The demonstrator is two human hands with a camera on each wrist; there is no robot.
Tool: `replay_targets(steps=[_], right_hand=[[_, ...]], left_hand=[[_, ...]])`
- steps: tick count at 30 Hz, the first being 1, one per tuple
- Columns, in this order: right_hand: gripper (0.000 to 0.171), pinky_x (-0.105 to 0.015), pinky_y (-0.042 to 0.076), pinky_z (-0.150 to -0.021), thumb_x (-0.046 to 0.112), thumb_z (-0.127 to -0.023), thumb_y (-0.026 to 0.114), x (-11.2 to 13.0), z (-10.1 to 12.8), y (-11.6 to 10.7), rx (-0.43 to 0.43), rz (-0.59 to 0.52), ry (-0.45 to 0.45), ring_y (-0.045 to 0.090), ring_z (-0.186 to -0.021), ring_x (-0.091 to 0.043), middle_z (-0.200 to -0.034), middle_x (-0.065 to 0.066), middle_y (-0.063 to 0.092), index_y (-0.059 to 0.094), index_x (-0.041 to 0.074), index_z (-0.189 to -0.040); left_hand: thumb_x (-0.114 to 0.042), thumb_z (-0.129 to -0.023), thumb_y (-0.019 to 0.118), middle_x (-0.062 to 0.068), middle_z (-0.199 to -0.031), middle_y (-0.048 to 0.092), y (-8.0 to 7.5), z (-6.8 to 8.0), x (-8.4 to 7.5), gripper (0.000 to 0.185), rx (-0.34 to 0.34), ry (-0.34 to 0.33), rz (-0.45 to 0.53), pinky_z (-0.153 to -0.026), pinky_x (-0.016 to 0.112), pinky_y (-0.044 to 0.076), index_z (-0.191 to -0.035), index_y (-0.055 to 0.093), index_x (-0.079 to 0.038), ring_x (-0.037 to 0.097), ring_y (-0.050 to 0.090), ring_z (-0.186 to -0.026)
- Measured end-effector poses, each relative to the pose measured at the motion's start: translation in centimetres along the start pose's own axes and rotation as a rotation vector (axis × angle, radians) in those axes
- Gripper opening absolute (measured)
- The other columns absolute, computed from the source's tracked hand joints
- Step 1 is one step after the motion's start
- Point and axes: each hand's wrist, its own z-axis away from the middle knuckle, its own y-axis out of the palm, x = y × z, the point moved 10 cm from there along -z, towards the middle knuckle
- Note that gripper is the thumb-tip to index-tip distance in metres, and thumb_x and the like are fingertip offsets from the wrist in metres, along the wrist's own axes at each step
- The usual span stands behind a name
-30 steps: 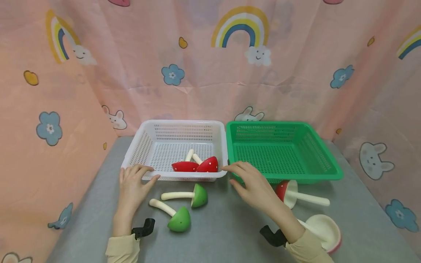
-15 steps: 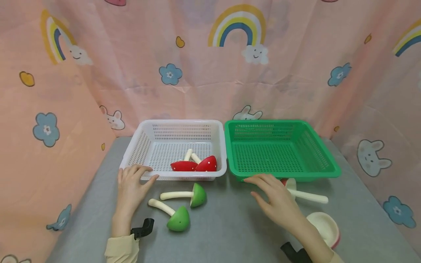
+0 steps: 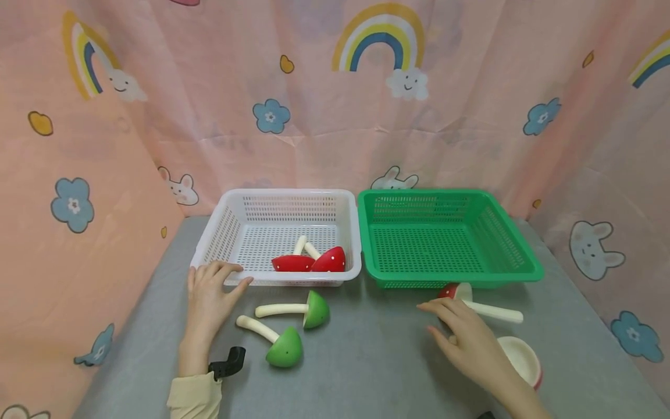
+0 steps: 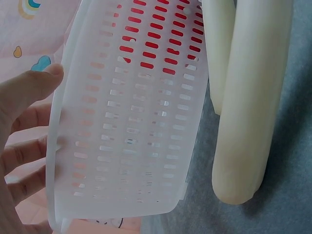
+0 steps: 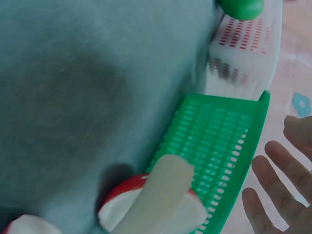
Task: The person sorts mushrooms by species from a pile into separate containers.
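Note:
My left hand (image 3: 209, 305) holds the near left rim of the white basket (image 3: 293, 276); in the left wrist view the thumb (image 4: 51, 73) lies at the rim and the fingers reach behind it. Two toy mushrooms with red, white-dotted caps (image 3: 328, 261) lie in that basket. My right hand (image 3: 473, 343) is over the table with its fingers extended and holds nothing. Just beyond it, a red-capped toy mushroom (image 3: 494, 312) lies against the front of the green basket (image 3: 455, 278). Another red-rimmed cap (image 3: 522, 356), underside up, is partly hidden by the right hand and forearm.
Two green-capped toy mushrooms (image 3: 285, 348) lie on the grey tabletop (image 3: 361, 361) before the white basket, stems pointing left. Both baskets stand side by side at the back, against a pink printed curtain (image 3: 314, 151).
My right hand has moved right and nearer to me, from between the baskets to beside the red mushroom in front of the green basket. The left hand has stayed on the white rim.

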Motion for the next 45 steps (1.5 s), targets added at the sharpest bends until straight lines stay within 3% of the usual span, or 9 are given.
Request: replay_targets(steps=[6, 17, 20, 27, 31, 37, 45], right_hand=[[0.042, -0.015, 0.042, -0.083, 0.007, -0.078, 0.076, -1.5, 1.6, -0.2, -0.001, 0.005, 0.04, 0.058, -0.098, -0.008, -0.109, 0.012, 0.064, 0.065, 0.022, -0.114], [0.043, -0.013, 0.038, -0.084, 0.005, -0.068, 0.081, -3.3, 4.5, -0.4, -0.033, 0.042, -0.014, 0.056, -0.092, -0.007, -0.099, 0.009, 0.065, 0.067, 0.018, -0.106], [0.046, -0.014, 0.039, -0.083, 0.006, -0.065, 0.082, -3.7, 5.2, -0.3, -0.028, 0.085, -0.047, 0.056, -0.091, -0.01, -0.1, 0.008, 0.065, 0.068, 0.016, -0.107], [0.052, -0.016, 0.042, -0.079, 0.009, -0.066, 0.083, -4.6, 6.3, 0.1, 0.056, 0.154, 0.013, 0.059, -0.092, -0.011, -0.105, 0.011, 0.064, 0.066, 0.022, -0.113], [0.054, -0.017, 0.044, -0.077, 0.007, -0.064, 0.084, -5.1, 6.7, 0.2, 0.049, 0.17, 0.011, 0.06, -0.09, -0.01, -0.103, 0.011, 0.064, 0.066, 0.022, -0.113], [0.055, -0.027, 0.048, -0.068, 0.002, -0.059, 0.083, -5.8, 6.7, 0.0, 0.017, 0.197, -0.002, 0.061, -0.083, -0.011, -0.095, 0.011, 0.065, 0.067, 0.021, -0.108], [0.051, -0.024, 0.045, -0.062, -0.001, -0.062, 0.08, -5.6, 6.5, -0.2, 0.016, 0.155, -0.004, 0.055, -0.077, -0.003, -0.092, 0.013, 0.062, 0.068, 0.023, -0.106]], left_hand=[[-0.031, -0.08, 0.077, 0.011, -0.104, 0.064, 0.1, 0.0, 0.1, 0.029, 0.003, 0.001, 0.0, -0.112, 0.066, 0.016, -0.1, 0.069, -0.011, 0.034, 0.049, -0.108], [-0.03, -0.079, 0.078, 0.01, -0.102, 0.065, 0.1, 0.0, 0.3, 0.028, -0.015, 0.006, 0.006, -0.113, 0.065, 0.016, -0.099, 0.07, -0.011, 0.034, 0.049, -0.11], [-0.029, -0.079, 0.078, 0.01, -0.102, 0.065, 0.1, 0.0, 0.3, 0.028, -0.013, 0.003, 0.008, -0.113, 0.065, 0.016, -0.099, 0.07, -0.011, 0.033, 0.049, -0.109], [-0.029, -0.08, 0.077, 0.011, -0.103, 0.065, 0.0, 0.0, 0.3, 0.028, -0.006, 0.0, 0.007, -0.113, 0.065, 0.016, -0.1, 0.07, -0.01, 0.034, 0.049, -0.11], [-0.03, -0.08, 0.077, 0.011, -0.104, 0.065, 0.1, 0.0, 0.3, 0.028, 0.002, -0.003, 0.009, -0.114, 0.065, 0.015, -0.1, 0.07, -0.01, 0.034, 0.049, -0.11], [-0.03, -0.081, 0.077, 0.011, -0.103, 0.065, 0.1, 0.0, 0.3, 0.028, 0.003, -0.008, 0.004, -0.114, 0.064, 0.015, -0.1, 0.07, -0.011, 0.034, 0.049, -0.11], [-0.03, -0.081, 0.077, 0.011, -0.104, 0.065, 0.1, 0.0, 0.2, 0.029, 0.013, -0.014, 0.011, -0.115, 0.064, 0.014, -0.1, 0.07, -0.01, 0.033, 0.049, -0.111]])
